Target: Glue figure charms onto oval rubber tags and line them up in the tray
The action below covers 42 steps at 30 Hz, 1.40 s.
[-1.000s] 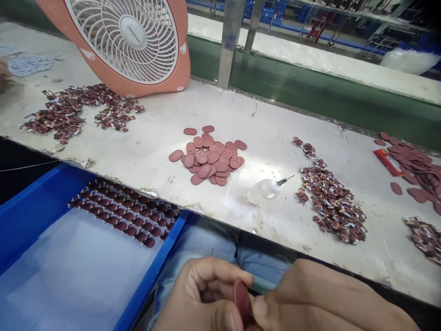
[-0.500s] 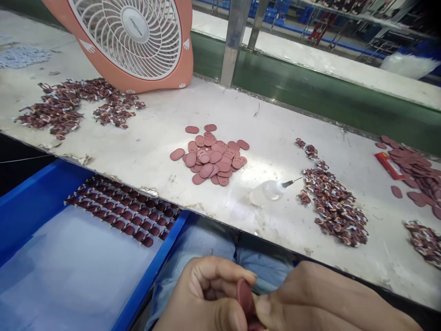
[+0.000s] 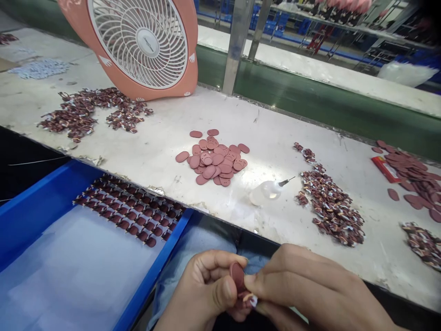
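Close in front of me, my left hand (image 3: 206, 287) pinches a dark red oval piece (image 3: 236, 275) between thumb and fingers. My right hand (image 3: 303, 287) is closed at the same spot, its fingertips pressed against the piece's lower right edge. Under the oval sits a small brown part with orange and white bits (image 3: 246, 300); the fingers partly cover it. On the table beyond lies a loose pile of flat reddish ovals (image 3: 217, 158), some with little holes. A squeeze bottle with a needle tip (image 3: 270, 191) lies to the right of that pile.
A blue tray (image 3: 161, 262) at lower left holds rows of brown pieces (image 3: 131, 215) on a white sheet. Small brown parts are heaped at right (image 3: 332, 207) and left (image 3: 82, 110). An orange fan (image 3: 148, 46) stands behind. A red box (image 3: 385, 169) lies among more ovals.
My hands have risen a little in view, and the small part with orange and white bits now shows below the oval. The camera view has shifted slightly.
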Tool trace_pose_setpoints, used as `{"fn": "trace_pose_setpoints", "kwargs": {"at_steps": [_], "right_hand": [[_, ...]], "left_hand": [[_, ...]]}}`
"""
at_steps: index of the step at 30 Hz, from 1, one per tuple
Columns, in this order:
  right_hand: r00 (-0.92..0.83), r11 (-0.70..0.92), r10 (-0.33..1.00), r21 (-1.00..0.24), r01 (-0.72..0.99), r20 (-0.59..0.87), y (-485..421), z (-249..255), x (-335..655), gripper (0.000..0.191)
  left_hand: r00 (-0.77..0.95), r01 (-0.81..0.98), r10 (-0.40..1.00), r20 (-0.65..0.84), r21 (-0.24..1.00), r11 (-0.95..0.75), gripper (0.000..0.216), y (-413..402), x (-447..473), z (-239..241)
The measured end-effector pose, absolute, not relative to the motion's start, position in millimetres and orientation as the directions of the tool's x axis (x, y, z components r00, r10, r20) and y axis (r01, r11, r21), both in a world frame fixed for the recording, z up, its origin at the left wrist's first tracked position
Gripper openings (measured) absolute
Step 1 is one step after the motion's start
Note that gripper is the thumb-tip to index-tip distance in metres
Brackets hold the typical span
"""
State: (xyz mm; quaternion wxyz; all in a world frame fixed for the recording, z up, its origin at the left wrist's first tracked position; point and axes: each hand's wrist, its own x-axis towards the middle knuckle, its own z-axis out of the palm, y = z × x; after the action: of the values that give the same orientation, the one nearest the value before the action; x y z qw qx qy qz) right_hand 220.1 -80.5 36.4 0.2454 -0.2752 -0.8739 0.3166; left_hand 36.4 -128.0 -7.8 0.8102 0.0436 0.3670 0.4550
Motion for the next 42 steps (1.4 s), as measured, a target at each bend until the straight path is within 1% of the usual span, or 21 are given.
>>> {"fn": "trace_pose_setpoints", "kwargs": {"at_steps": [3,6,12,14,17,18,19,22,24,27,31,34,35,36,37,39,41,42], "right_hand": [[-0.726,0.653,0.641,-0.675,0.344,0.249,-78,39,216,0.023],[-0.726,0.664,0.635,-0.666,0.339,0.264,-76,42,207,0.02],[-0.768,0.671,0.597,-0.668,0.321,0.231,-74,45,193,0.026],[-0.788,0.678,0.575,-0.666,0.31,0.219,-74,46,192,0.03],[-0.784,0.659,0.583,-0.688,0.303,0.214,-73,47,191,0.048],[-0.772,0.653,0.594,-0.695,0.3,0.225,-73,48,191,0.05],[-0.759,0.648,0.606,-0.701,0.297,0.238,-73,48,189,0.049],[-0.724,0.659,0.624,-0.695,0.286,0.295,-74,45,183,0.031],[-0.712,0.666,0.627,-0.692,0.279,0.317,-75,42,178,0.024],[-0.713,0.662,0.626,-0.698,0.272,0.315,-76,35,172,0.02],[-0.709,0.648,0.626,-0.722,0.241,0.325,-75,30,168,0.018],[-0.685,0.662,0.642,-0.7,0.268,0.345,-75,26,165,0.022],[-0.673,0.672,0.648,-0.684,0.284,0.357,-75,24,163,0.025],[-0.658,0.685,0.652,-0.666,0.297,0.377,-75,21,162,0.027],[-0.642,0.694,0.657,-0.649,0.311,0.395,-76,17,159,0.029],[-0.603,0.72,0.658,-0.612,0.327,0.451,-77,5,153,0.031],[-0.56,0.755,0.642,-0.557,0.346,0.523,-79,-11,144,0.032],[-0.543,0.779,0.621,-0.522,0.347,0.566,-79,-20,139,0.034]], "left_hand": [[0.301,-0.704,0.762,-0.573,0.406,0.583,0.027,-129,34,-7],[0.292,-0.712,0.764,-0.576,0.402,0.576,0.031,-131,29,-8],[0.317,-0.734,0.788,-0.528,0.391,0.556,0.036,-133,18,-13],[0.335,-0.74,0.802,-0.495,0.388,0.549,0.036,-132,13,-14],[0.347,-0.756,0.829,-0.44,0.392,0.524,0.036,-131,7,-14],[0.346,-0.762,0.832,-0.434,0.388,0.519,0.037,-131,5,-14],[0.346,-0.767,0.831,-0.436,0.379,0.518,0.037,-130,3,-14],[0.359,-0.772,0.812,-0.459,0.343,0.535,0.039,-131,0,-17],[0.364,-0.774,0.815,-0.451,0.341,0.534,0.039,-132,-1,-22],[0.357,-0.787,0.849,-0.39,0.363,0.498,0.038,-134,0,-34],[0.381,-0.805,0.888,-0.258,0.38,0.456,0.033,-133,1,-47],[0.404,-0.781,0.881,-0.245,0.41,0.472,0.043,-130,-1,-49],[0.382,-0.773,0.881,-0.278,0.426,0.47,0.049,-129,-3,-48],[0.325,-0.77,0.885,-0.333,0.449,0.452,0.052,-129,-4,-46],[0.225,-0.771,0.889,-0.398,0.485,0.412,0.052,-129,-5,-45],[-0.049,-0.747,0.866,-0.498,0.593,0.299,0.041,-131,-7,-42],[-0.282,-0.673,0.817,-0.503,0.71,0.204,0.032,-136,-7,-42],[-0.35,-0.633,0.802,-0.484,0.753,0.178,0.033,-138,-7,-42]]}}
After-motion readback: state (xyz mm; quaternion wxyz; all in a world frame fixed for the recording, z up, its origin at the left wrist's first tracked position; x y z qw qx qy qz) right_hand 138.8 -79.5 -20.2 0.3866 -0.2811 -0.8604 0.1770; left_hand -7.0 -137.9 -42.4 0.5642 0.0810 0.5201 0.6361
